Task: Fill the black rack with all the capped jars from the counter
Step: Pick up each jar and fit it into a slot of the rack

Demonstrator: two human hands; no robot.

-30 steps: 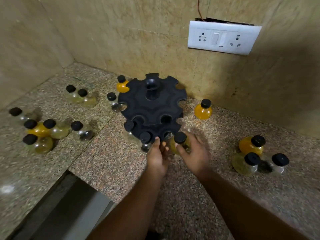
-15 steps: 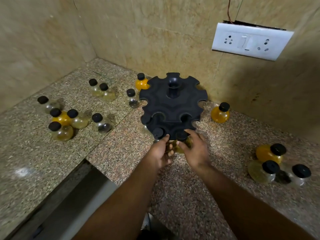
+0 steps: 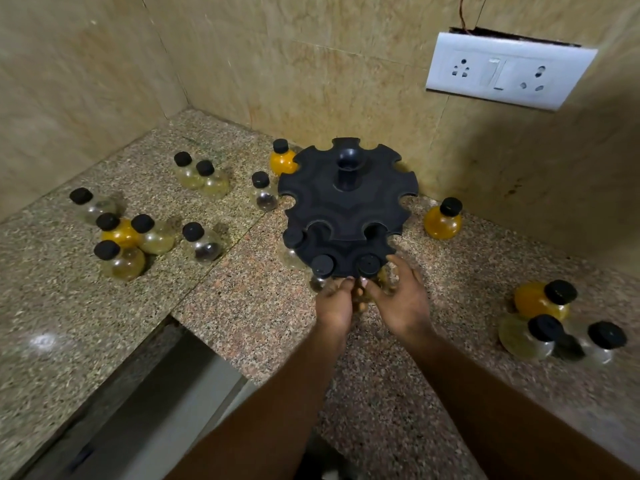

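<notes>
Both hands point(image 3: 372, 299) cupped beneath rack point(image 3: 346, 209)

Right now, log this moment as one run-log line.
rack: lower tier part filled | right hand: seating jar in front slot | left hand: steadying beside it | counter: jars remain

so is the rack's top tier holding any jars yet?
No. Every notch around the top tier of the black rack is open; the only caps seated in it, like this jar, sit in the lower tier.
</notes>
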